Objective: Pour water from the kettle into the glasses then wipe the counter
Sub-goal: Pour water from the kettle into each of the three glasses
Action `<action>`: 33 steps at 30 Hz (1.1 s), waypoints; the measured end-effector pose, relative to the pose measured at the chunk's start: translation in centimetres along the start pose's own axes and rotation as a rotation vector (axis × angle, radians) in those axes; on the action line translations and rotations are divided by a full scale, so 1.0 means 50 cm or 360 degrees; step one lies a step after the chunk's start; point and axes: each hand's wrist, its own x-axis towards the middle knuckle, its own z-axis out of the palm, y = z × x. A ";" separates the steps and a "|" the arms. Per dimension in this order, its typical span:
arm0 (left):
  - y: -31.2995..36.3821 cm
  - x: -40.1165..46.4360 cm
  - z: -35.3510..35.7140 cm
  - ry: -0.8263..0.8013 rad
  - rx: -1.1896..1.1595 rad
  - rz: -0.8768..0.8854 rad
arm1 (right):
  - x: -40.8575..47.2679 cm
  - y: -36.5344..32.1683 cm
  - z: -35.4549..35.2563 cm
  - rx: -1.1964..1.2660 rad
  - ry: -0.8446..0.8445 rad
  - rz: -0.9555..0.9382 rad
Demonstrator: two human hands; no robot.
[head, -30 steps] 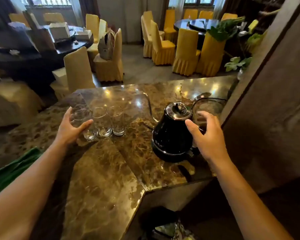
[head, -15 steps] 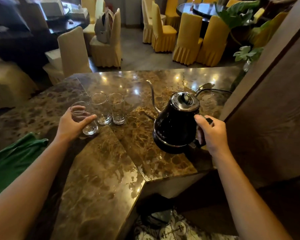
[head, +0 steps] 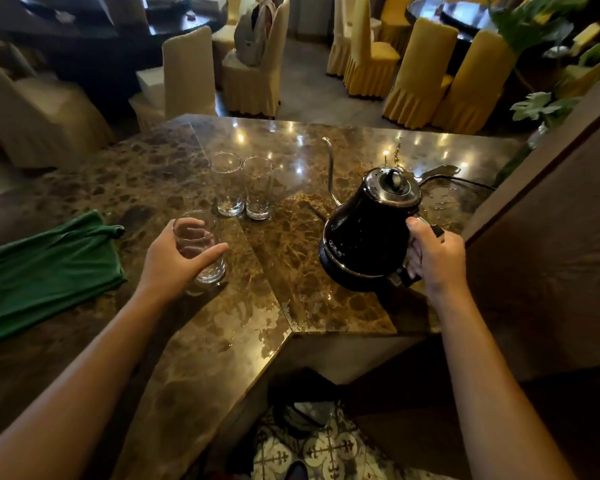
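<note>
**Glass and kettle held over the marble desk**

Brown marble forms the desk (head: 201,344), an angled top with a seam running from its far edge toward its near corner, set in a dining room.

The left hand (head: 174,259) is wrapped round a clear glass (head: 201,251): the thumb is laid across the near side and the fingers are seen through the glass on the far side. Whether its base touches the desk cannot be told. The glass is held upright and looks empty.

The right hand (head: 437,259) is closed round the handle of the black kettle (head: 368,233), with the thumb on top of the handle. The kettle is seen tilted slightly toward the left, its thin curved spout rising on that side and its lid in place. Whether it is resting on the desk cannot be told.

Two more glasses (head: 243,187) are stood side by side, just touching, beyond the held glass and left of the spout. A green cloth (head: 45,268) is spread on the desk at the far left, well apart from the glasses. A dark cord (head: 465,181) is seen behind the kettle.

Yellow-covered chairs (head: 420,71) and beige-covered chairs (head: 187,71) are grouped round dark tables beyond the desk, and a leafy plant (head: 541,105) is seen at the far right.
</note>
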 end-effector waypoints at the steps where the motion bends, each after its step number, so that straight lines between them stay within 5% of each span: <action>1: -0.003 -0.009 0.004 0.0016 0.0014 0.0005 | 0.002 0.003 0.001 0.0011 0.0015 -0.0004; 10: -0.006 -0.036 0.050 0.0271 -0.0121 0.0009 | -0.014 0.002 0.020 0.0034 0.0141 -0.0121; 21: -0.014 -0.024 0.037 0.0092 -0.0128 -0.0060 | -0.066 -0.174 0.031 -0.0191 -0.0156 -0.0517; 33: -0.013 -0.013 0.006 -0.0131 -0.0182 -0.0131 | -0.079 -0.186 0.088 -0.0602 -0.0571 -0.0652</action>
